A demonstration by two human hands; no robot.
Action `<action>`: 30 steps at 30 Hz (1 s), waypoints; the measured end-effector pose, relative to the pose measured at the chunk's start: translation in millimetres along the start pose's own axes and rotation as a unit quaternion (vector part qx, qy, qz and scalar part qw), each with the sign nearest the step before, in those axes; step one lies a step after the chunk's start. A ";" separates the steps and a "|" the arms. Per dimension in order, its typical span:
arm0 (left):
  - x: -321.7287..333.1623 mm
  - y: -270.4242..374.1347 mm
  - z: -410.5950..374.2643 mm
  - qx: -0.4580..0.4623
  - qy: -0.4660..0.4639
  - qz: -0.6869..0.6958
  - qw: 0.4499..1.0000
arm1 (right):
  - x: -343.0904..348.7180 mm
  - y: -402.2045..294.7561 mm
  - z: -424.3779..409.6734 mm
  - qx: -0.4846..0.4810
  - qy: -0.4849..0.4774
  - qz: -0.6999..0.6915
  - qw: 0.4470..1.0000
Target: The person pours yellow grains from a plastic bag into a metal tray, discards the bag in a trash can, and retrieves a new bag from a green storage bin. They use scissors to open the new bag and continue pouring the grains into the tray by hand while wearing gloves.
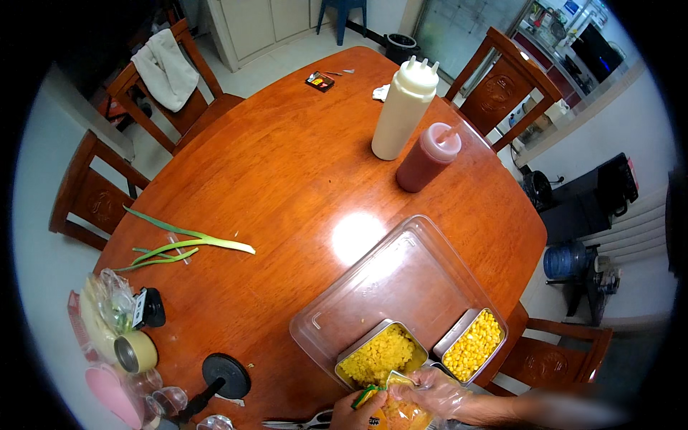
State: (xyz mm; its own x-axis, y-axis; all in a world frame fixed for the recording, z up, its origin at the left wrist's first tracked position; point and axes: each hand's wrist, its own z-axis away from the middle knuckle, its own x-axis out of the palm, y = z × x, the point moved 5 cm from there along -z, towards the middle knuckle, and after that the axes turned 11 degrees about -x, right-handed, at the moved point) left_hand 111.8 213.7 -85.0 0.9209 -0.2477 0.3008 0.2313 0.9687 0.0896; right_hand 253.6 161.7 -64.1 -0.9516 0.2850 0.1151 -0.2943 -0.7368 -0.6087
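A printed plastic packet (pixel 411 407) with orange-yellow crumbly contents sits between my two hands at the bottom edge. My left hand (pixel 356 413), partly cut off by the picture's edge, grips its left side near a green and yellow corner. In a thin transparent glove, my right hand (pixel 438 391) pinches the packet's upper right part. Just beyond the packet, a metal container (pixel 359 352) is filled with yellow grainy food (pixel 382 355). To its right, another metal container (pixel 454 331) holds corn kernels (pixel 473 346). Both rest on a transparent plastic lid or tray (pixel 376 285).
A white squeeze bottle (pixel 403 115) and a red one (pixel 427 161) stand on the wooden table (pixel 258 161). Green onion stalks (pixel 209 240), a can (pixel 137 352), a black round-based stand (pixel 227 375) and scissors (pixel 306 422) lie leftward. Chairs (pixel 500 88) surround the table.
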 end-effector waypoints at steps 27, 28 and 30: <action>-6.9 -11.1 -2.4 -0.006 -0.053 0.014 0.998 | -21.8 -19.6 1.6 0.029 -0.009 0.120 0.992; -6.3 -13.8 -5.6 -0.007 -0.055 0.014 0.998 | -19.1 -19.1 0.7 -0.004 -0.024 0.124 0.992; -3.8 -18.9 -14.6 -0.010 -0.061 0.013 0.998 | -13.1 -7.3 -2.5 -0.054 0.009 0.135 0.989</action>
State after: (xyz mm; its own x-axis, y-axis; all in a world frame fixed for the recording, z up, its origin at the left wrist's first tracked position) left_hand 108.6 196.6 -101.7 0.8817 -0.2220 0.4163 0.2161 0.9744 0.0620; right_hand 268.4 164.9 -63.1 -0.9922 0.0984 -0.0765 -0.0177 -0.7184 -0.6954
